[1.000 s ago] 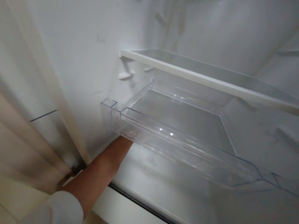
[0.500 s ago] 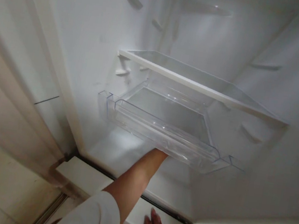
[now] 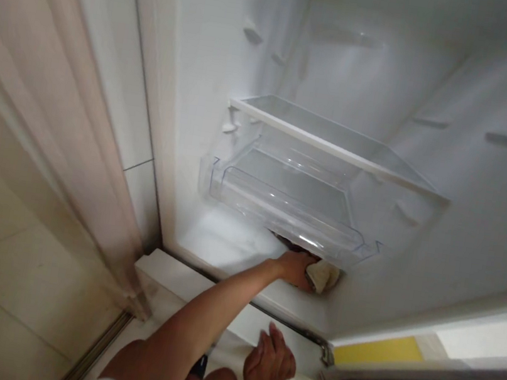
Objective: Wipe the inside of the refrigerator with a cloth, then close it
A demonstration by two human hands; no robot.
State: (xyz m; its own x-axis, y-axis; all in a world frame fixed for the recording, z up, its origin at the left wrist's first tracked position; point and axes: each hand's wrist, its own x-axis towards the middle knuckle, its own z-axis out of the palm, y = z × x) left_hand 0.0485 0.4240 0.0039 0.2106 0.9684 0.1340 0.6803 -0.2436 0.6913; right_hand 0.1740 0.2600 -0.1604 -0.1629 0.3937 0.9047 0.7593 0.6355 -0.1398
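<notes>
1. I see the left hand [image 3: 296, 269] grasping a crumpled beige cloth [image 3: 324, 277], low inside the white refrigerator [image 3: 198, 112].
2. Just above that hand is a clear drawer [image 3: 288, 214]; higher up, a white-edged shelf [image 3: 337, 139].
3. Nearer me, the right hand [image 3: 270, 361] has fingers partly curled; I cannot tell whether it is clenched.

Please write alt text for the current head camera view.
The left hand holds a pale cloth low inside an open white refrigerator, below a clear plastic drawer. The right hand, loosely curled with nothing visible in it, is in front of the bottom sill.
</notes>
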